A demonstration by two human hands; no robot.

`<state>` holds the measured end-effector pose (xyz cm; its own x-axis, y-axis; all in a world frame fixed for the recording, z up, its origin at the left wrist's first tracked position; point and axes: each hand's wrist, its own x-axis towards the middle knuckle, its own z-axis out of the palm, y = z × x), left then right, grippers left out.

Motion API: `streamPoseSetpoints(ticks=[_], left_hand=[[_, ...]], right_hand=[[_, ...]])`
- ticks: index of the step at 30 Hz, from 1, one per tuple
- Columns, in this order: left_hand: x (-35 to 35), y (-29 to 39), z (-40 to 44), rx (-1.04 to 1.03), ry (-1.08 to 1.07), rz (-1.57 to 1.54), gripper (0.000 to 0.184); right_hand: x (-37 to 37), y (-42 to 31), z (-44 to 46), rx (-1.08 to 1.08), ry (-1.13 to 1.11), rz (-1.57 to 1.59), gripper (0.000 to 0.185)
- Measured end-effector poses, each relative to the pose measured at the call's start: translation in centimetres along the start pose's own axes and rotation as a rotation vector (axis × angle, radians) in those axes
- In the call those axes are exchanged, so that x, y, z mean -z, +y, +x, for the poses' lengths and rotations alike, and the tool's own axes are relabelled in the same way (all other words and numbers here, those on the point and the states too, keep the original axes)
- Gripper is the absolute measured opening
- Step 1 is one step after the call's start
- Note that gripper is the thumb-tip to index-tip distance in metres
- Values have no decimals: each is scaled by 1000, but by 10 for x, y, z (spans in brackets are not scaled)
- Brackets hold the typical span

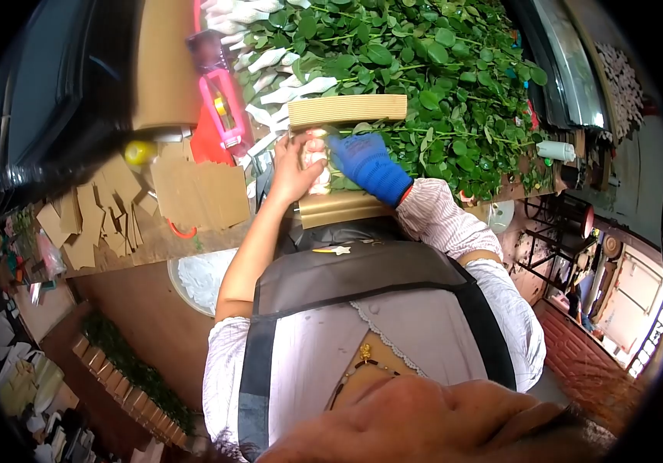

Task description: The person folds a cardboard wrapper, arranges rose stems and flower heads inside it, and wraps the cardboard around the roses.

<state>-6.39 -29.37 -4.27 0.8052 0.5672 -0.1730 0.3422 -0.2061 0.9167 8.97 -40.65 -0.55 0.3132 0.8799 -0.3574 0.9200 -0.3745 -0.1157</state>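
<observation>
Pale flower heads [318, 163] lie in a row between two upright flaps of corrugated cardboard [347, 112]. My bare left hand [294, 166] rests against the left side of the flowers, its fingers bent around them. On their right is my right hand [362, 162] in a blue glove, bent over the stems and leaves; its fingertips are partly hidden. Behind the cardboard and to the right spreads a thick layer of green leafy stems [439, 92]. White-wrapped flower heads [277, 81] line the left edge of that greenery.
A pink tape dispenser [223, 112] stands left of the wrapped heads. Cardboard sheets [200, 193] and a yellow tape roll [140, 152] are on the table's left. A white roll [556, 150] lies at the right. Below left, a round tub [206, 279] holds white material.
</observation>
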Motion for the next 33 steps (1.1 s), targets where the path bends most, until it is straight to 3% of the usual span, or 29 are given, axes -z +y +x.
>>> streamPoseSetpoints(ticks=[6,10,12,17,21,28,33], left_hand=[[-7,1,8,94,113,-7,40],[-22,-38,7,-18,231,-148,35],[-19,-29,3,64,215,-234,32],[-22,-33,3,31,237,-200,32],[-23,-37,3,41,244,-189,33],[-15,-13,3,97,263,-134,35],[-22,-11,3,-93,322,-137,39]], right_hand=[[15,-5,-5,9,-31,-12,31],[55,-1,-34,19,169,390,27],[48,5,-33,38,358,644,28],[5,26,-7,165,249,847,23],[9,31,-3,303,204,981,32],[12,23,-2,265,185,574,25],[14,18,-8,340,225,399,24]])
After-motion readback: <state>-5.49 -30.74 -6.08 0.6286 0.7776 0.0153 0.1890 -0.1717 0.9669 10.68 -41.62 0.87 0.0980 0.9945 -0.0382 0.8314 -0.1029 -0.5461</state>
